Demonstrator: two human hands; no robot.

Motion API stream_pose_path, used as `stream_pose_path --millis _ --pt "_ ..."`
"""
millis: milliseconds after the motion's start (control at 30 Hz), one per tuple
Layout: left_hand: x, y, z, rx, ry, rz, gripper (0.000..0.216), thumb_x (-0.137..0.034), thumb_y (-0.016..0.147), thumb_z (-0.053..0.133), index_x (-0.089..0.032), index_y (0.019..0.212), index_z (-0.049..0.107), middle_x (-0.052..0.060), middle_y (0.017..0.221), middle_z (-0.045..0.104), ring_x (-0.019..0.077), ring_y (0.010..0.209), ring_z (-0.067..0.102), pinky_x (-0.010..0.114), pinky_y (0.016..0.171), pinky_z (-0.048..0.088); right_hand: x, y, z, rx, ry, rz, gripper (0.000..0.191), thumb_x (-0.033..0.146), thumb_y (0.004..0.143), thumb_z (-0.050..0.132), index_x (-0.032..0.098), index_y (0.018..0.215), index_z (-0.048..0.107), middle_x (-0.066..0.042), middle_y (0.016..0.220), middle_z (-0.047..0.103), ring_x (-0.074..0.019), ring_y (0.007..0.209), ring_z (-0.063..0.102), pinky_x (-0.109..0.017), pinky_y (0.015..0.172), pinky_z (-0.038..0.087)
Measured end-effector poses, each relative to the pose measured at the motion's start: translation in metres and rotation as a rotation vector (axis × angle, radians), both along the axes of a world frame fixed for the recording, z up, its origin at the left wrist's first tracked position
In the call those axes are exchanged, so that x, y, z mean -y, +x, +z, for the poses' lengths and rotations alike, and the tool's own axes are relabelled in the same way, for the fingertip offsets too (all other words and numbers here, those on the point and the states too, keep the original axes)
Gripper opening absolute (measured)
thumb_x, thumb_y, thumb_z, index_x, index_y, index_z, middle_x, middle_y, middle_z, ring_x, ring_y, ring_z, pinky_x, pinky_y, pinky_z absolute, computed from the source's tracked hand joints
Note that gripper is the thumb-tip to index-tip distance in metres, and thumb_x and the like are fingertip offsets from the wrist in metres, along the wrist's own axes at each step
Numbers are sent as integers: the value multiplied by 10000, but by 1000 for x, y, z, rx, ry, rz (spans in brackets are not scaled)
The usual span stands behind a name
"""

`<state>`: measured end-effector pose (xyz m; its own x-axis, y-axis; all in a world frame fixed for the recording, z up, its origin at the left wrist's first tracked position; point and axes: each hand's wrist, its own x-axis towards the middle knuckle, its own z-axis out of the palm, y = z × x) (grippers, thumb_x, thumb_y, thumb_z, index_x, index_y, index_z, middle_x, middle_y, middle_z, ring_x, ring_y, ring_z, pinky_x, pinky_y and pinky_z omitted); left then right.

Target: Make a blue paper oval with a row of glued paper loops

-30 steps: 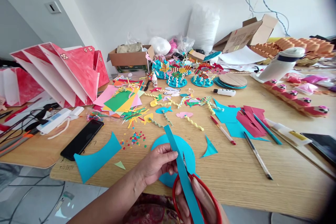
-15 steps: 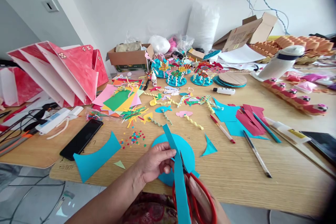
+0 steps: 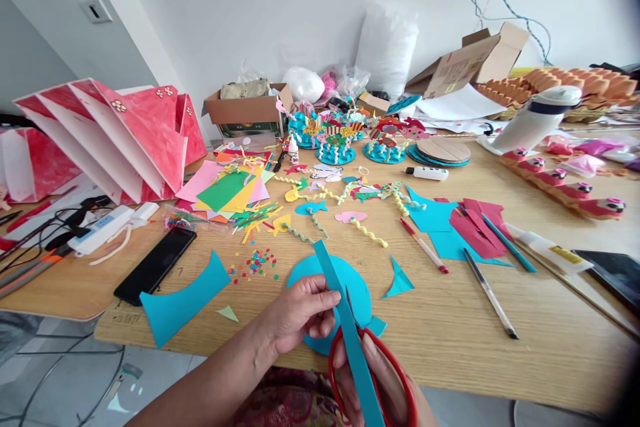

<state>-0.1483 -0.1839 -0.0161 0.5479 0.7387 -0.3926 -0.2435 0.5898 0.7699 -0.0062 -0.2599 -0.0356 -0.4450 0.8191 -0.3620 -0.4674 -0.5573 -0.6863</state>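
A long, narrow blue paper strip (image 3: 356, 353) slants up from the bottom edge, pinched near its upper part between the thumb and fingers of my left hand (image 3: 313, 310). My right hand (image 3: 387, 373) grips red-handled scissors (image 3: 406, 377), their dark blades lying along the strip's right edge. Beneath both hands a blue paper disc (image 3: 357, 273) rests on the table, partly hidden by my left hand and the strip. A small blue scrap (image 3: 379, 326) lies at the disc's right side. Blue offcuts, one curved (image 3: 187, 300) and one triangular (image 3: 399, 279), lie to either side.
A black phone (image 3: 156, 265) and confetti dots (image 3: 257, 263) lie to the left. Pens, including a black one (image 3: 490, 292), and red paper (image 3: 477, 227) are at right. Finished blue fish stands (image 3: 336, 155) and cardboard discs (image 3: 443, 149) stand farther back.
My left hand and the strip have shifted slightly right, and the strip's lower end has swung right. The scissors' blades look closer together. More of the small scrap beside the disc shows.
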Motion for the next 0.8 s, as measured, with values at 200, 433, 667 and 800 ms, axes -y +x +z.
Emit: stream_pose_path --millis 200,433,667,800 --pt "1 0 1 -15 20 -8 338 -418 668 694 -132 754 537 -37 485 492 35 378 390 146 334 187 1 -1 1 -29 -76 -12 438 579 821 440 159 809 564 21 500 514 -81 406 444 -193 395 308" --pt "-1 1 1 -6 34 -8 325 -414 677 688 -137 733 528 -45 458 480 37 367 377 152 332 182 0 -5 -3 -77 -60 -71 433 548 839 438 151 758 592 29 450 485 -67 378 400 -204 412 271" --pt "-2 -1 -4 -1 47 -29 296 -385 705 673 -135 762 525 -46 496 477 36 380 396 148 329 193 2 -1 -13 29 -72 -108 399 583 735 564 186 715 602 3 558 521 -118 499 445 -235 453 336" --pt "-1 -2 -3 -7 40 -29 301 -388 707 668 -132 781 529 -45 513 477 33 381 396 149 327 190 2 1 -17 142 -23 -151 385 583 717 583 200 676 584 1 610 535 -141 566 468 -269 565 405"
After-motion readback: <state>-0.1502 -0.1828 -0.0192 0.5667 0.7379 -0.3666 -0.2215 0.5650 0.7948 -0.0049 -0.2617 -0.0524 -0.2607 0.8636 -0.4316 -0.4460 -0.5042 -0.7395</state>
